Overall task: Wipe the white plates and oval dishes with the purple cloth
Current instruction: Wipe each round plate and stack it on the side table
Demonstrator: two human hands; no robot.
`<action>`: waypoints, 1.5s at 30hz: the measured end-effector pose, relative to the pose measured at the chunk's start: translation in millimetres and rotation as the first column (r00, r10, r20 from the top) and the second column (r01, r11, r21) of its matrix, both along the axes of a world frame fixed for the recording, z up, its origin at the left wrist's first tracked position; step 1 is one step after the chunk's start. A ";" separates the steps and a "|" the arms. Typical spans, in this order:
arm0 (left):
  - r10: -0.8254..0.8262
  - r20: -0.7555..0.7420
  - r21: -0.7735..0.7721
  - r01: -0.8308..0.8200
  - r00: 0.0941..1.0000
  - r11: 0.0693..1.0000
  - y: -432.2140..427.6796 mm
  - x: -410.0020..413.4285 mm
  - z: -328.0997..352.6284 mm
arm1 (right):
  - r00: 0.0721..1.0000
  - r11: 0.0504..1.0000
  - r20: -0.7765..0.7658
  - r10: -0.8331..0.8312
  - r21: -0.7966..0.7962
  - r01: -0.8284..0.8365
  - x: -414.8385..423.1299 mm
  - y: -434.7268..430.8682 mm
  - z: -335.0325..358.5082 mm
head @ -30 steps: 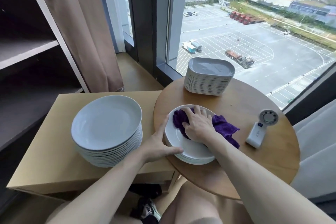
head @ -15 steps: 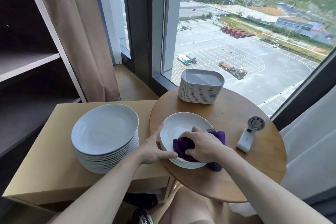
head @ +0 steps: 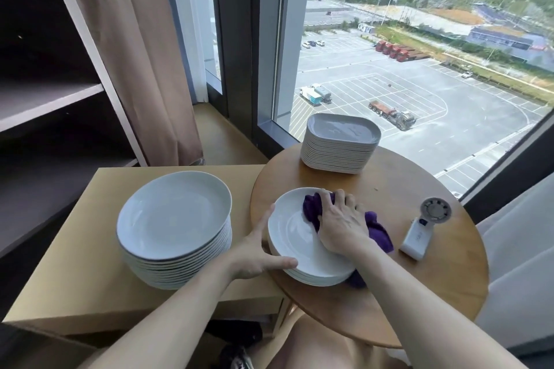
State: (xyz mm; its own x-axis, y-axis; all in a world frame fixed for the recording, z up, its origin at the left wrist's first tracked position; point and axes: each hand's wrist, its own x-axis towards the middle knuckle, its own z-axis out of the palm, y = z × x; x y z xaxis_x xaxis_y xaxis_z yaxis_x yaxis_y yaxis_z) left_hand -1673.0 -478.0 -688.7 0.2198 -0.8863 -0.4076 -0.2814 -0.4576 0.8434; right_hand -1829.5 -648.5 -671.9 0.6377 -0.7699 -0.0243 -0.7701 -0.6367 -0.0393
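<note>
a right hand (head: 338, 225) lies palm down on a purple cloth (head: 311, 208), fingers spread and fairly straight, pressing it into the top plate (head: 292, 238) of a short stack on a round table (head: 419, 293). the cloth trails out past the rim to that hand's right. the left hand (head: 254, 252), spread wide and gripping nothing, braces the plate's left edge, thumb on the near rim. a taller plate stack (head: 174, 216) stands left of it. oval dishes (head: 341, 141) sit beyond the right hand, and a white fan (head: 418, 237) lies to its right.

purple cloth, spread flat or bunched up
Bunched up: the cloth lies crumpled under the right hand on the plate, trailing over its rim.
</note>
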 end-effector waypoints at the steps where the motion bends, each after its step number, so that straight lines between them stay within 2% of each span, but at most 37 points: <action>1: -0.003 0.002 0.000 0.003 1.000 1.000 -0.1 0.4 -1.2 | 1.000 1.000 0.021 -0.001 0.017 0.001 7.1 0.3 -0.8; 9: -0.020 0.008 -0.001 0.020 1.000 1.000 0.3 0.9 -6.0 | 0.994 0.994 0.098 0.047 0.093 -0.056 40.9 22.7 -6.2; 14: -0.018 -0.023 -0.009 0.018 1.000 1.000 0.2 2.3 -8.5 | 0.982 0.960 0.169 0.083 0.250 -0.124 42.4 32.7 4.4; 24: 0.027 -0.011 0.016 -0.027 1.000 1.000 3.4 -3.7 7.9 | 0.958 0.842 0.070 0.277 0.462 -0.277 21.2 38.3 35.9; 30: 0.025 0.028 0.039 -0.026 0.999 0.999 4.6 -5.9 16.3 | 0.960 0.780 0.057 0.275 0.570 -0.257 -18.4 29.1 46.4; 32: 0.014 0.036 0.043 -0.016 0.999 0.999 3.3 -5.5 16.6 | 0.962 0.802 0.004 0.274 0.551 -0.231 -29.2 28.5 48.3; 37: 0.006 0.029 0.041 -0.007 1.000 0.999 3.1 -2.6 11.0 | 0.964 0.909 -0.108 0.243 0.373 -0.187 -41.8 21.1 46.5; 42: -0.004 0.013 0.023 0.003 1.000 1.000 0.8 -1.0 4.0 | 0.996 0.966 -0.082 0.038 0.257 -0.015 -30.1 -5.7 36.2; 45: -0.007 0.012 0.010 0.007 1.000 1.000 0.1 1.0 -1.7 | 0.998 0.994 -0.057 0.008 0.113 -0.002 -14.5 -4.5 18.4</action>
